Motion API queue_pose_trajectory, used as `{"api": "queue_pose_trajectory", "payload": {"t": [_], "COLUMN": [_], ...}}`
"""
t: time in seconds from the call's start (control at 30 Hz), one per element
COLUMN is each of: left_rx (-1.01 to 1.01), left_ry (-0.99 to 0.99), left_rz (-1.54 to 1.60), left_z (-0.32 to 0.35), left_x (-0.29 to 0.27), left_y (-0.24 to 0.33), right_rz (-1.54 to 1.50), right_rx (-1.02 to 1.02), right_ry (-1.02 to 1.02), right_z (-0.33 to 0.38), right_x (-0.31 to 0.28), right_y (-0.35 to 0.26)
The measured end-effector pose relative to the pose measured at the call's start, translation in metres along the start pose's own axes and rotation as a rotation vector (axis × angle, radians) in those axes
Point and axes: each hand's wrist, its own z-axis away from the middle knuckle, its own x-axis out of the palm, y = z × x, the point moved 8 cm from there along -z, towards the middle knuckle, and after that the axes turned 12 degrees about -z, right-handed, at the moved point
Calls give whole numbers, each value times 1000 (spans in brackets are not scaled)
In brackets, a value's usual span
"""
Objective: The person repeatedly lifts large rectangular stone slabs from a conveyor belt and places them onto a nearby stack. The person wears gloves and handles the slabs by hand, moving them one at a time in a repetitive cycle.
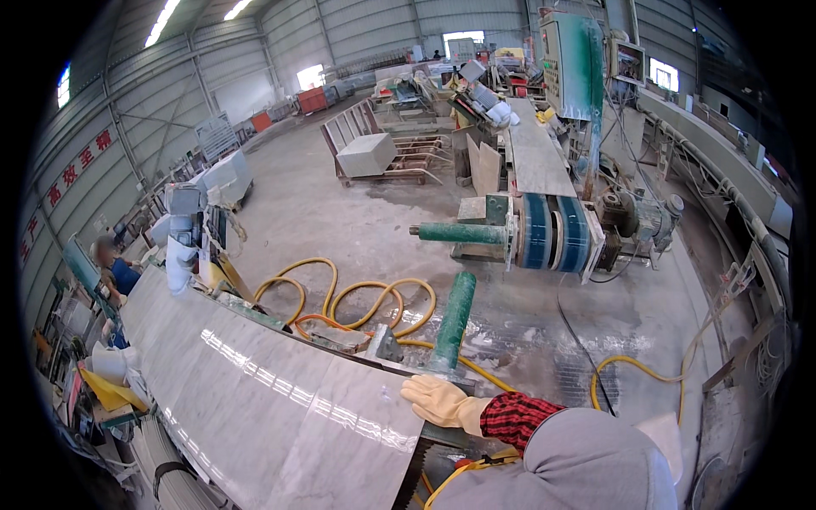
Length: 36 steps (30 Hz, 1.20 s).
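A long, polished, light grey marble slab stretches from the lower middle toward the left and catches bright reflections. My right hand, in a cream glove with a red-and-black plaid cuff, lies on top of its right end, with the fingers stretched out over the surface. Just beyond the hand, a green cylinder slants upward beside the slab's far edge. A dark toothed part shows below the slab's near right end. No part of my left hand is in the picture.
Yellow hose lies in loops on the wet floor past the slab. Farther right stand a machine with blue belt rollers and a green control cabinet. A rack holds a pale block. Another person is at the far left.
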Motion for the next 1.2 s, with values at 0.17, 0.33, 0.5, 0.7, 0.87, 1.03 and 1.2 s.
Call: {"api": "queue_pose_trajectory", "payload": {"t": [0.17, 0.33, 0.5, 0.7, 0.87, 1.03, 1.2], "left_rx": [-57, -14, 18, 39, 54, 140, 180], "left_ry": [73, 17, -36, 176, 188, 183, 161], "left_rz": [121, -19, -129, -14, -5, 41, 62], "left_z": [1, -1, -4, 1, 13, 8, 11], "left_x": [-12, -23, -31, -44, -36, -34, -60], "left_y": [-6, -1, 4, 9, 2, 16, 21], "right_rz": [7, 15, 13, 31, 30, 71, 48], "right_rx": [24, 20, 25, 19, -19, -8, 9], "right_ry": [-24, -16, -30, -12, -1, 50, -4], "right_z": [-1, -1, 1, 6, 1, 16, 10], "right_x": [-2, -7, -6, -12, -7, -10, -11], "right_y": [-4, -8, -6, -6, -12, -2, -8]}}
